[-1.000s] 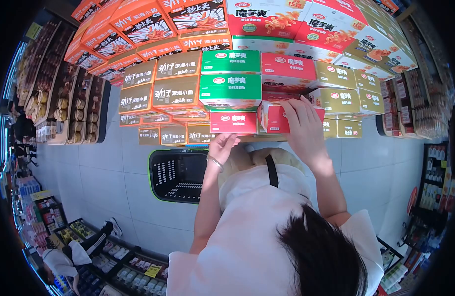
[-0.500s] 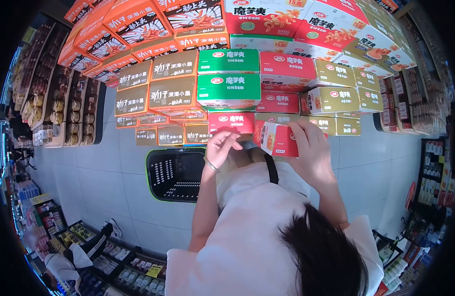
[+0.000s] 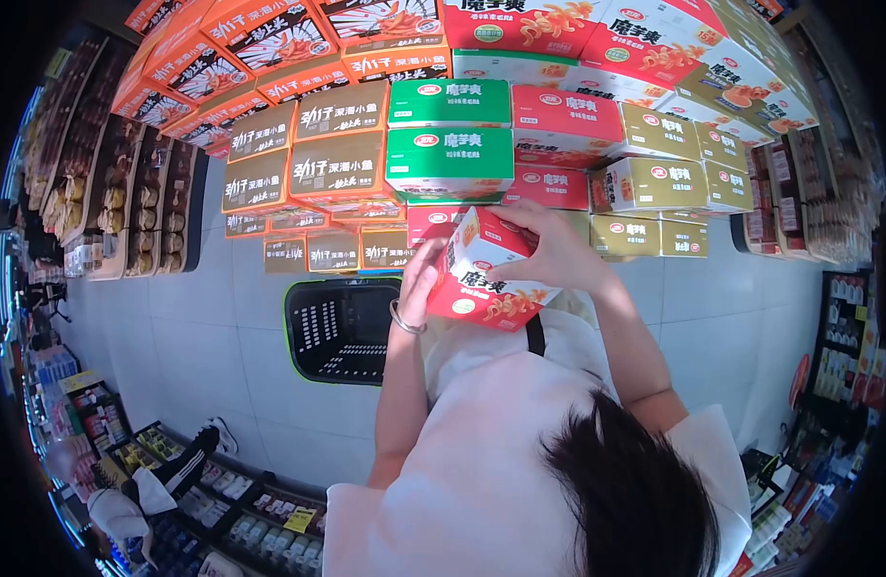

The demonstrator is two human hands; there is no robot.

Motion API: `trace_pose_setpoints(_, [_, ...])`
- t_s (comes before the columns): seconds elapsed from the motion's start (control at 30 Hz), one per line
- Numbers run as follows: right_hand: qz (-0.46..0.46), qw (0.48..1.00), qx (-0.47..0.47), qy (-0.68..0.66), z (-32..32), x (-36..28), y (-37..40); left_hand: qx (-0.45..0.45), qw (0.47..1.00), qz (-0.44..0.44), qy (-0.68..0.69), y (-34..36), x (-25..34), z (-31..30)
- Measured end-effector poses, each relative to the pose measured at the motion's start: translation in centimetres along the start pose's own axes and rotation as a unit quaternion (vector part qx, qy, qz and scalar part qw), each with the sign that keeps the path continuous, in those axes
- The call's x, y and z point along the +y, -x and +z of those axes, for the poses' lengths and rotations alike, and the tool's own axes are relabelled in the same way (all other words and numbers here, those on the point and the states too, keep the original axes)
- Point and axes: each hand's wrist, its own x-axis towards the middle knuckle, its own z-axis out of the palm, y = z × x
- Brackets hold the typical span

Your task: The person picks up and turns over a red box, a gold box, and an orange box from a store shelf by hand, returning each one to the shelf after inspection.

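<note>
A red-and-white snack box (image 3: 496, 288) is tilted in front of my body, its picture of orange snack pieces facing up toward me. My right hand (image 3: 563, 248) grips it from the right, fingers over its far edge and thumb on the near face. Against its left side lies my left hand (image 3: 419, 287), a bangle on the wrist; some of its fingers are hidden by the box. Just beyond are stacked green boxes (image 3: 449, 159), red boxes (image 3: 566, 115) and gold boxes (image 3: 654, 183).
Orange boxes (image 3: 270, 38) and brown-faced boxes (image 3: 339, 159) form the display's left half. A black basket (image 3: 339, 370) with a green rim sits on the floor to my left. Shelves (image 3: 125, 202) line both sides. Another person (image 3: 125, 510) is at the lower left.
My right hand has brought the box left and turned it so its printed face shows. My left hand, apart from it before, now meets its left side.
</note>
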Motion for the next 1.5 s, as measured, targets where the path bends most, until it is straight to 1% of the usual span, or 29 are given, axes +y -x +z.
trace_pose_setpoints(0.03, [0.017, 1.0, -0.012, 0.0, 0.0, 0.1, -0.3, 0.001, 1.0, 0.018, -0.011, 0.0, 0.2, 0.1])
trace_pose_setpoints(0.07, [0.02, 1.0, -0.012, 0.004, 0.0, 0.2, -0.5, -0.006, 1.0, 0.013, 0.022, 0.0, 0.4, 0.3])
trace_pose_setpoints(0.1, [0.021, 1.0, -0.014, 0.003, 0.2, 0.6, -0.7, -0.005, 1.0, 0.013, 0.023, 0.0, 0.4, 0.3])
trace_pose_setpoints(0.17, [-0.012, 0.999, -0.001, 0.035, 0.5, 1.4, -0.9, -0.036, 0.997, 0.03, -0.053, -0.3, 0.4, 0.5])
trace_pose_setpoints(0.23, [-0.012, 1.0, -0.007, 0.027, 0.4, 1.8, -1.1, -0.043, 0.998, 0.024, -0.033, -0.4, 1.5, 1.4])
trace_pose_setpoints(0.3, [-0.014, 1.0, -0.012, 0.02, 0.3, 2.0, -1.1, -0.023, 0.988, -0.005, -0.152, -0.5, 1.9, 2.2])
trace_pose_setpoints(0.33, [-0.023, 0.999, -0.012, 0.048, 0.2, 1.9, -1.1, -0.009, 0.981, -0.012, -0.194, -0.3, 1.5, 2.4])
trace_pose_setpoints(0.37, [-0.031, 0.997, -0.011, 0.075, 0.2, 1.9, -1.0, -0.009, 0.981, -0.013, -0.195, -0.3, 1.3, 2.5])
trace_pose_setpoints(0.5, [-0.023, 0.994, -0.035, 0.098, -0.1, 1.0, -0.4, -0.007, 0.979, 0.02, -0.204, -0.4, 1.7, 3.3])
trace_pose_setpoints(0.57, [-0.013, 0.999, -0.043, -0.008, -0.3, 1.1, 0.0, 0.008, 0.986, 0.015, -0.164, -0.4, 2.0, 3.1])
trace_pose_setpoints(0.6, [-0.013, 0.999, -0.044, -0.008, -0.5, 1.4, 0.2, 0.009, 0.986, 0.018, -0.163, -0.4, 2.6, 3.2])
trace_pose_setpoints(0.63, [0.007, 0.988, -0.033, -0.148, -0.8, 1.9, 0.5, 0.01, 0.986, 0.018, -0.162, -0.3, 2.7, 2.9])
trace_pose_setpoints(0.67, [0.026, 0.958, -0.022, -0.283, -1.2, 2.4, 0.7, 0.007, 0.994, 0.012, -0.111, -0.2, 2.6, 2.5])
trace_pose_setpoints(0.7, [0.026, 0.959, -0.023, -0.283, -1.3, 2.9, 0.9, 0.002, 0.998, 0.007, -0.06, -0.1, 2.6, 2.4])
trace_pose_setpoints(0.77, [0.017, 0.914, 0.047, -0.402, -1.4, 4.2, 1.2, 0.023, 0.999, 0.013, -0.047, 0.1, 2.6, 2.5])
trace_pose_setpoints(0.8, [0.02, 0.933, 0.048, -0.355, -1.1, 5.0, 1.6, 0.058, 0.998, 0.02, -0.005, 0.2, 2.9, 2.7])
trace_pose_setpoints(0.83, [0.02, 0.933, 0.047, -0.356, -0.3, 5.7, 1.9, 0.093, 0.995, 0.027, 0.037, 0.3, 3.0, 2.9])
trace_pose_setpoints(0.87, [0.014, 0.917, 0.018, -0.398, 0.8, 6.4, 2.5, 0.116, 0.992, 0.026, 0.049, 0.6, 2.3, 2.6])
trace_pose_setpoints(0.9, [0.008, 0.899, -0.011, -0.438, 1.5, 6.6, 3.1, 0.116, 0.992, 0.026, 0.048, 0.7, 2.0, 2.6])
trace_pose_setpoints(0.93, [0.014, 0.896, -0.045, -0.442, 2.1, 6.2, 3.3, 0.139, 0.988, 0.021, 0.063, 0.8, 1.7, 2.6])
trace_pose_setpoints(0.97, [0.014, 0.895, -0.045, -0.443, 3.0, 5.9, 3.6, 0.161, 0.984, 0.017, 0.077, 0.8, 1.4, 2.6])
trace_pose_setpoints(1.03, [0.04, 0.909, 0.014, -0.415, 4.9, 5.9, 4.1, 0.144, 0.987, 0.018, 0.07, 0.6, 1.1, 2.4])
trace_pose_setpoints(1.07, [0.074, 0.895, 0.018, -0.441, 5.3, 6.4, 4.1, 0.142, 0.988, 0.015, 0.06, 0.6, 0.9, 2.3])
trace_pose_setpoints(1.1, [0.075, 0.894, 0.019, -0.441, 5.2, 6.1, 4.2, 0.14, 0.989, 0.012, 0.049, 0.6, 0.9, 2.4])
trace_pose_setpoints(1.17, [0.119, 0.891, 0.057, -0.435, 5.0, 5.3, 4.2, 0.136, 0.99, 0.018, 0.035, 0.5, 0.7, 2.3])
trace_pose_setpoints(1.23, [0.127, 0.888, 0.063, -0.438, 5.0, 5.2, 4.3, 0.134, 0.99, 0.013, 0.044, 0.5, 0.8, 2.4])
trace_pose_setpoints(1.27, [0.135, 0.885, 0.071, -0.44, 5.0, 5.2, 4.3, 0.133, 0.991, 0.011, 0.005, 0.6, 0.3, 2.1])
trace_pose_setpoints(1.4, [0.134, 0.883, 0.075, -0.444, 5.4, 5.5, 4.4, 0.138, 0.99, 0.011, -0.011, 0.5, 0.1, 1.8])
trace_pose_setpoints(1.5, [0.152, 0.872, 0.091, -0.456, 5.9, 6.0, 4.6, 0.141, 0.989, 0.018, -0.045, 0.3, -0.2, 1.4])
